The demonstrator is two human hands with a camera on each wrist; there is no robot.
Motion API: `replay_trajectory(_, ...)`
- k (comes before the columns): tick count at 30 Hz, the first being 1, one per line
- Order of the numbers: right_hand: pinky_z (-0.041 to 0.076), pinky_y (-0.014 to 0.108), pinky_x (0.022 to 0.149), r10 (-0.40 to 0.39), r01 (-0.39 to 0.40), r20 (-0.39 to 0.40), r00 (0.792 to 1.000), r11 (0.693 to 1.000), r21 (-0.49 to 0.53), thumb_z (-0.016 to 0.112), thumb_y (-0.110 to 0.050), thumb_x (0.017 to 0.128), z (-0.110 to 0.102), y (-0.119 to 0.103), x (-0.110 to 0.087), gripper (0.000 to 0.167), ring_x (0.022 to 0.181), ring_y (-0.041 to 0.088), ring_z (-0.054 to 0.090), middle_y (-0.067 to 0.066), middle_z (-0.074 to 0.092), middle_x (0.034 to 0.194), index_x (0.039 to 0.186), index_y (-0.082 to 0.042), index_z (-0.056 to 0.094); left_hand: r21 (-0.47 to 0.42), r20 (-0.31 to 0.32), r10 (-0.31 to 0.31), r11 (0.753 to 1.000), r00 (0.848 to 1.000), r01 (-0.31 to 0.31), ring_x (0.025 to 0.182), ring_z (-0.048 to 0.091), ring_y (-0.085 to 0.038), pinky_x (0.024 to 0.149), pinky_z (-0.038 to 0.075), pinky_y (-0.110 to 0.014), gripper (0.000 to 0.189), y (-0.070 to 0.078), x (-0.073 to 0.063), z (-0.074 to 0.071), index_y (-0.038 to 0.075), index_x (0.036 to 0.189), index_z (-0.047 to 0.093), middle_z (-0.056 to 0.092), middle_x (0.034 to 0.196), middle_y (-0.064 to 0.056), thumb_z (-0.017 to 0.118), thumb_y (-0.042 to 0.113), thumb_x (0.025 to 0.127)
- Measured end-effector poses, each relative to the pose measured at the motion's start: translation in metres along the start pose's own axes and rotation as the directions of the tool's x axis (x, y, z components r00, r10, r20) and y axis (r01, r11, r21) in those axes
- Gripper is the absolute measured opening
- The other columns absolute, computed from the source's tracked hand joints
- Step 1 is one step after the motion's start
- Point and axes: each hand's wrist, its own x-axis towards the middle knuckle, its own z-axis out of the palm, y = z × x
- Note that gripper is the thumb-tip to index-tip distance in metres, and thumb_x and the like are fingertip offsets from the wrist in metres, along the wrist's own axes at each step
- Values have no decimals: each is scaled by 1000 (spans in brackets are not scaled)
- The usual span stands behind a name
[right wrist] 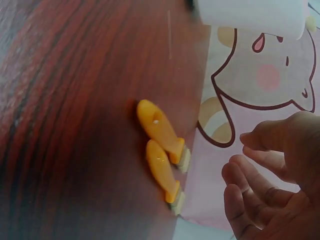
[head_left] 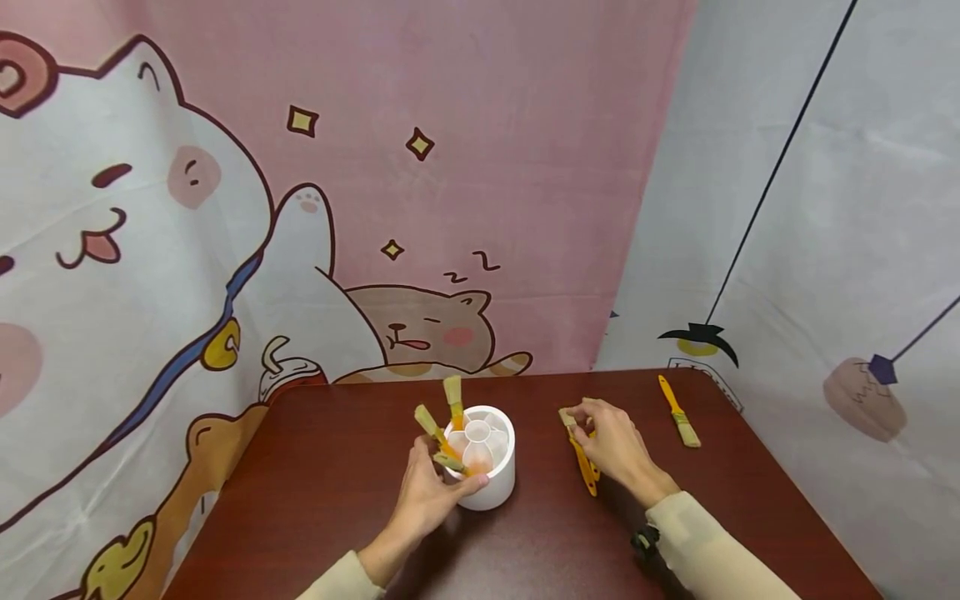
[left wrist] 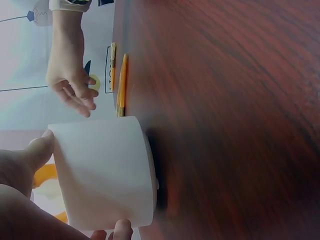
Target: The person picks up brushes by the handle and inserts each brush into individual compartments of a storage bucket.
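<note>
My left hand (head_left: 429, 493) grips a white round brush holder (head_left: 495, 487) by its near left side, thumb at the rim. Ring-shaped compartments show inside the holder, and several paintbrushes (head_left: 453, 396) with orange handles stand in it, bristles up. In the left wrist view, fingers and thumb press on the white wall (left wrist: 105, 172). My right hand (head_left: 613, 442) hovers above two orange-handled paintbrushes (right wrist: 159, 125) lying side by side on the table. Its fingers are loosely bent, apart from the brushes in the right wrist view, with nothing between them.
One more paintbrush (head_left: 678, 412) lies at the far right of the dark red-brown table (head_left: 337, 467). Behind the table hangs a pink and white cloth (head_left: 525, 167) with cartoon animals. A dark band (head_left: 645, 540) sits at the right wrist.
</note>
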Motion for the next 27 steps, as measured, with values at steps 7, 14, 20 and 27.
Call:
replay_trajectory(7, 66, 32, 67, 70, -69, 49, 996, 997, -22, 89, -9, 101, 3, 10, 2, 23, 93, 28, 80, 22, 82, 129, 123, -2, 86, -69, 63, 8, 998, 998, -4, 114, 72, -27, 98, 60, -42, 95, 2, 3, -5, -1, 154, 53, 67, 145, -21, 109, 20, 81)
replay_trajectory(14, 61, 32, 63, 65, -65, 43, 997, 998, 20, 89, -18, 103, 15, 31, 9, 21, 83, 21, 76, 16, 84, 112, 119, -5, 86, -176, 141, 11, 984, 990, 14, 119, 74, -28, 102, 61, -48, 84, 3, 5, -11, -1, 152, 54, 74, 142, -20, 104, 9, 85)
replay_trajectory(20, 62, 35, 65, 90, -90, 47, 995, 996, 12, 91, -19, 102, 20, 36, 12, 18, 80, 21, 73, 12, 82, 100, 112, -4, 86, -235, 204, 25, 972, 979, 25, 122, 72, -30, 105, 60, -49, 82, -2, 11, -13, -2, 154, 54, 74, 148, -22, 100, 5, 86)
replay_trajectory(27, 54, 28, 58, 209, -205, 121, 970, 978, -42, 90, -17, 104, 14, 16, 13, 21, 69, 15, 65, 7, 76, 91, 115, 0, 87, -236, 270, 8, 970, 963, 59, 120, 72, -29, 95, 58, -37, 83, -3, 13, -16, -1, 160, 53, 73, 147, -22, 97, 6, 89)
